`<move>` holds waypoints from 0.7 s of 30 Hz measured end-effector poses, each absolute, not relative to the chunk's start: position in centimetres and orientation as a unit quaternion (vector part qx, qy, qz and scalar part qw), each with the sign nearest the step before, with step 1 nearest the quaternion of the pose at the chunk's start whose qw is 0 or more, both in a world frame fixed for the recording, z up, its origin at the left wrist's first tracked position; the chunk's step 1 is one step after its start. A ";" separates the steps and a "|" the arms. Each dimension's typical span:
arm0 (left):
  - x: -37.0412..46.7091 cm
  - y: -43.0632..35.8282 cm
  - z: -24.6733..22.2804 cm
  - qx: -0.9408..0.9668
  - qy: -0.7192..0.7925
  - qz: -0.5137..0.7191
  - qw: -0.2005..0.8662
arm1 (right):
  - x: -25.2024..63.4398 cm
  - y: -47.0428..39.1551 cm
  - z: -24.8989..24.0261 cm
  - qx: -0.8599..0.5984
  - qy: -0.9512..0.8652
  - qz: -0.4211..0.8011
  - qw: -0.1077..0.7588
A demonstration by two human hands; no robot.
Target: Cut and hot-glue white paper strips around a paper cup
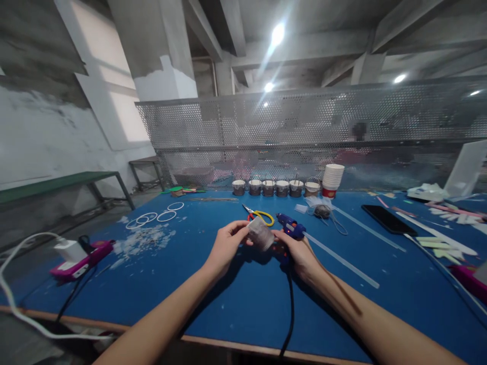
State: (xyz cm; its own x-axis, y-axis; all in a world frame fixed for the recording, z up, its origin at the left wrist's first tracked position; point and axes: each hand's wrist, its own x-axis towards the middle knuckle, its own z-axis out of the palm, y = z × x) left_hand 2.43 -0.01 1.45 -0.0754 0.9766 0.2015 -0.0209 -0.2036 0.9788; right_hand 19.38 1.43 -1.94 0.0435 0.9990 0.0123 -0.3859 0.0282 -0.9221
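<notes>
My left hand grips a small paper cup wrapped in grey-brown yarn, tilted on its side above the blue table. My right hand is closed around the handle of a blue hot glue gun, and its fingertips reach the cup's right end. A clear glue stick sticks out from the back of the gun, and a black cord hangs from the handle. Just behind the cup lie scissors with yellow and red handles. Fingers partly hide the gun's handle.
Several wrapped cups line the table's back, beside a stack of white paper cups. Yarn and a phone lie right. White rings, scraps and a magenta power strip lie left.
</notes>
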 end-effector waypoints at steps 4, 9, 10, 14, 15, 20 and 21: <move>2.2 0.6 1.2 0.474 0.443 0.609 0.456 | 20.1 0.7 -1.0 -0.412 -0.404 0.550 0.604; 2.3 0.5 1.5 0.463 0.434 0.641 0.432 | 19.5 -0.7 -0.5 -0.403 -0.470 0.547 0.563; 2.3 0.4 1.5 0.465 0.436 0.643 0.425 | 19.4 -1.0 -0.5 -0.404 -0.483 0.546 0.553; 2.3 0.2 1.8 0.489 0.477 0.625 0.377 | 19.2 -1.6 -0.5 -0.410 -0.518 0.535 0.527; 2.3 0.2 1.9 0.494 0.488 0.621 0.364 | 19.2 -1.6 -0.5 -0.410 -0.525 0.531 0.523; 2.2 0.4 1.5 0.494 0.512 0.627 0.318 | 19.5 -1.9 -0.4 -0.411 -0.546 0.522 0.510; 2.3 0.4 1.4 0.495 0.513 0.629 0.310 | 19.5 -2.0 -0.4 -0.411 -0.547 0.524 0.508</move>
State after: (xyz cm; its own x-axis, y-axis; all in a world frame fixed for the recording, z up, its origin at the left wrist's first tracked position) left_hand 2.26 0.44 1.38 -0.3187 0.8976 0.3045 0.1186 -0.2810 0.9524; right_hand 19.55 -1.96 -0.39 -0.1463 0.9812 0.1257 -0.0829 0.1145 -0.9900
